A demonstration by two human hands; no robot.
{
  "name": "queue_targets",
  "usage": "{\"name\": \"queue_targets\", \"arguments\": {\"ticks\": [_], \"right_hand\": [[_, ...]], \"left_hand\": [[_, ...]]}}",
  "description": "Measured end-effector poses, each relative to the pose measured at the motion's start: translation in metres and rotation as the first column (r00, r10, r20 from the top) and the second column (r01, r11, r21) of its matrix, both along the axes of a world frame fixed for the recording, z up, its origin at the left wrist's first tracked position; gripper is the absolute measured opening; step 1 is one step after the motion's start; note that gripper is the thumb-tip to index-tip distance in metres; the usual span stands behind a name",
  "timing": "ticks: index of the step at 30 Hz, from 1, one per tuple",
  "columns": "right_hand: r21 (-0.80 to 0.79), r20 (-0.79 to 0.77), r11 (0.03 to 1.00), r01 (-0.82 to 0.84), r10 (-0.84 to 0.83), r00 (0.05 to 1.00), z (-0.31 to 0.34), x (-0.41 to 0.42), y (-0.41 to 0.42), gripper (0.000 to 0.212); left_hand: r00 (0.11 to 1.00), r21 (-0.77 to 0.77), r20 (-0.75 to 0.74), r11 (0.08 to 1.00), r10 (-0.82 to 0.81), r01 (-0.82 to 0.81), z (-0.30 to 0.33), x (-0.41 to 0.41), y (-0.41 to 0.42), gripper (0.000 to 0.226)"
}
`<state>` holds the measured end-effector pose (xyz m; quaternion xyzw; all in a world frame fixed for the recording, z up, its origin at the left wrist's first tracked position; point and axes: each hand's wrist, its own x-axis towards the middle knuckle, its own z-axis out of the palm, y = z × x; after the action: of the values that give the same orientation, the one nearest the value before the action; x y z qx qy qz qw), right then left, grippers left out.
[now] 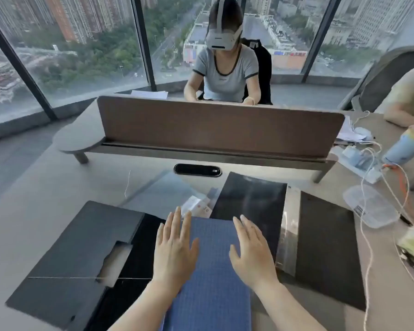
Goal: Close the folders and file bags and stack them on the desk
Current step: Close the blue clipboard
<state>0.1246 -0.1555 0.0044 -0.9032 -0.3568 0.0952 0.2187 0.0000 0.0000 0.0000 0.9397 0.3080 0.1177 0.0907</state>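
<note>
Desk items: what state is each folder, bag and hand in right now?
blue folder: closed, flat under both hands.
left hand: open, fingers straight, resting on it.
right hand: open, resting on it.
black folder at right: spread open, flat.
black file bag at left: flap open.
clear file bag: lying flat; closure unclear.

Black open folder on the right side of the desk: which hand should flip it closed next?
Right, probably. The right hand lies flat on the blue folder, right beside the open black folder. The left hand would have to cross over; it sits nearer the black file bag.
</note>
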Motion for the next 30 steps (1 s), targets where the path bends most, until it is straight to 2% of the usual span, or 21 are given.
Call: {"name": "queue_targets", "arguments": {"ticks": [6,10,17,19,21,23,25,28,30], "right_hand": [[-0.248,-0.170,0.967,0.059,-0.103,0.980,-0.039,-0.022,-0.021,0.060],[-0.341,-0.236,0.918,0.204,-0.294,0.926,-0.054,-0.024,-0.027,0.060],[-0.344,-0.412,0.827,0.444,-0.558,0.720,-0.072,-0.020,-0.021,0.049],[-0.359,-0.449,0.799,0.483,-0.601,0.661,-0.075,-0.018,-0.018,0.033],[-0.360,-0.469,0.783,0.507,-0.622,0.627,-0.077,-0.016,-0.015,0.003],[-0.345,-0.483,0.775,0.530,-0.631,0.607,-0.080,-0.013,-0.013,0.021],[-0.341,-0.489,0.769,0.541,-0.636,0.597,-0.081,-0.009,-0.013,0.025],[-0.328,-0.499,0.746,0.580,-0.658,0.564,-0.082,-0.005,-0.013,0.029],[-0.284,-0.539,0.722,0.631,-0.664,0.518,-0.080,-0.005,-0.013,0.021]], "left_hand": [[0.977,-0.191,-0.206,0.978,0.044,-0.084,-0.053,-0.032,-0.018,0.076],[0.947,-0.353,-0.301,0.909,0.113,-0.221,-0.065,-0.042,-0.025,0.073],[0.934,-0.526,-0.262,0.776,0.243,-0.349,-0.068,-0.041,-0.025,0.063],[0.929,-0.602,-0.235,0.707,0.286,-0.370,-0.067,-0.037,-0.023,0.059],[0.908,-0.669,-0.231,0.620,0.350,-0.409,-0.069,-0.034,-0.017,0.063],[0.873,-0.726,-0.246,0.517,0.421,-0.454,-0.071,-0.033,-0.009,0.068],[0.856,-0.775,-0.241,0.441,0.456,-0.453,-0.073,-0.035,-0.003,0.070],[0.856,-0.810,-0.206,0.407,0.475,-0.421,-0.075,-0.038,0.002,0.064],[0.856,-0.817,-0.181,0.410,0.485,-0.405,-0.075,-0.039,0.003,0.055]]}}
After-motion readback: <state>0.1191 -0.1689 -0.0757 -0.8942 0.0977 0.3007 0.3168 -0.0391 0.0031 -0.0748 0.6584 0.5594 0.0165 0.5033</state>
